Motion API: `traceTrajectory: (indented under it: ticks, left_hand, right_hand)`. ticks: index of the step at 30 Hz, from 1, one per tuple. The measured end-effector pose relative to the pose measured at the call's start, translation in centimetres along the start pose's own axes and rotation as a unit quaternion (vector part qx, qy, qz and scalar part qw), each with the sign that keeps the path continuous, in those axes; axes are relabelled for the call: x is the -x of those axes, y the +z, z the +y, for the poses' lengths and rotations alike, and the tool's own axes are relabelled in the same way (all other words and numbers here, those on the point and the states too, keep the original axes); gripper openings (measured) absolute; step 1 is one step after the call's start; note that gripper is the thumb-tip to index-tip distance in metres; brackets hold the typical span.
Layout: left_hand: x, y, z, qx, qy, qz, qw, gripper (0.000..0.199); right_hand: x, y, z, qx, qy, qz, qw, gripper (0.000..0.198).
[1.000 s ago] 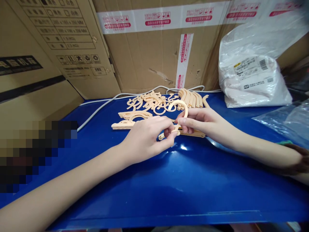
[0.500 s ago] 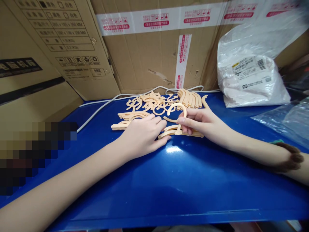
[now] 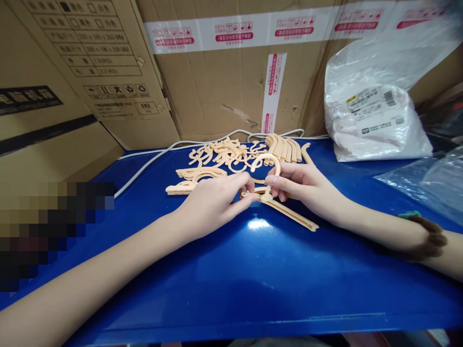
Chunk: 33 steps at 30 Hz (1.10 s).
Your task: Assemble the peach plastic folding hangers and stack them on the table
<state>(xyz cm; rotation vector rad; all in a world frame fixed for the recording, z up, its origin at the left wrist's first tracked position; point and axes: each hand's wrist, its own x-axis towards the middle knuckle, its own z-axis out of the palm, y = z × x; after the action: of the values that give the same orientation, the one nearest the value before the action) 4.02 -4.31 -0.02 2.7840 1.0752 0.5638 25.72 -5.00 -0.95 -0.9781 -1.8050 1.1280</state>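
Note:
Between my hands is a beige plastic folding hanger, with its curved hook (image 3: 268, 157) pointing up. My right hand (image 3: 302, 183) is closed round the stem of the hook, thumb in front. My left hand (image 3: 220, 197) pinches the left end of a hanger arm between thumb and fingers. Another arm (image 3: 292, 215) slants from the hook's base down to the right. Part of the hanger is hidden behind my fingers. More beige arm pieces (image 3: 181, 188) lie stacked just beyond my left hand.
Loose beige hooks (image 3: 227, 152) are heaped at the back of the blue table (image 3: 231, 279), beside a row of curved arms (image 3: 284, 148). A white cable (image 3: 144, 168) runs behind. Cardboard boxes (image 3: 217, 86) wall the back and left; a white plastic bag (image 3: 376, 120) stands right.
One hanger arm has swung out, its free end now pointing down to the right. My left hand has shifted slightly right and pinches the arm's left end. My right hand keeps the hook.

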Motion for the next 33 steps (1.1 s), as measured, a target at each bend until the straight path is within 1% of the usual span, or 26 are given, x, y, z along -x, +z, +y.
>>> traceTrajectory:
  ticks: [3,5,10,14,16,17,20,23,25,28,33]
  left_hand:
    - [-0.1,-0.1,0.0,0.086,-0.017,0.004,0.996,0.018]
    - [-0.2,0.0,0.0,0.118,-0.019,0.006,0.993,0.018]
    - [-0.2,-0.1,0.2,0.138,-0.024,0.008,0.99,0.018]
    - [-0.2,-0.3,0.4,0.168,-0.032,0.018,0.985,0.017]
    - [-0.3,-0.3,0.4,0.228,-0.042,0.02,0.973,0.017]
    - [-0.3,-0.2,0.4,0.27,-0.053,0.018,0.961,0.016]
    - [-0.5,0.0,0.2,0.391,-0.103,0.003,0.915,0.015]
    - [-0.7,0.0,0.2,0.459,-0.134,-0.016,0.878,0.016]
    - [-0.7,-0.1,0.1,0.49,-0.147,-0.015,0.859,0.016]
    - [-0.8,-0.3,0.0,0.509,-0.168,0.004,0.844,0.019]
    - [-1.0,-0.3,-0.7,0.502,-0.166,0.052,0.847,0.026]
  right_hand:
    - [0.1,0.0,0.1,0.012,0.001,0.0,1.0,0.031]
    - [0.2,0.0,0.2,0.019,0.003,0.001,1.0,0.032]
    - [0.3,0.1,0.1,0.026,-0.005,0.021,0.999,0.034]
    - [0.2,0.1,-0.2,0.002,-0.005,0.022,1.0,0.031]
    - [0.2,0.2,-0.4,-0.013,0.004,0.022,1.0,0.031]
    - [0.2,0.2,-0.5,-0.022,0.008,0.021,1.0,0.03]
    - [0.2,0.3,-0.8,-0.05,0.013,0.019,0.998,0.03]
    - [0.1,0.3,-0.8,-0.065,0.022,0.015,0.998,0.032]
    - [0.1,0.4,-0.8,-0.073,0.03,0.015,0.997,0.033]
    - [0.2,0.4,-0.7,-0.09,0.039,0.028,0.995,0.032]
    - [0.3,0.4,-0.8,-0.061,0.019,0.042,0.997,0.036]
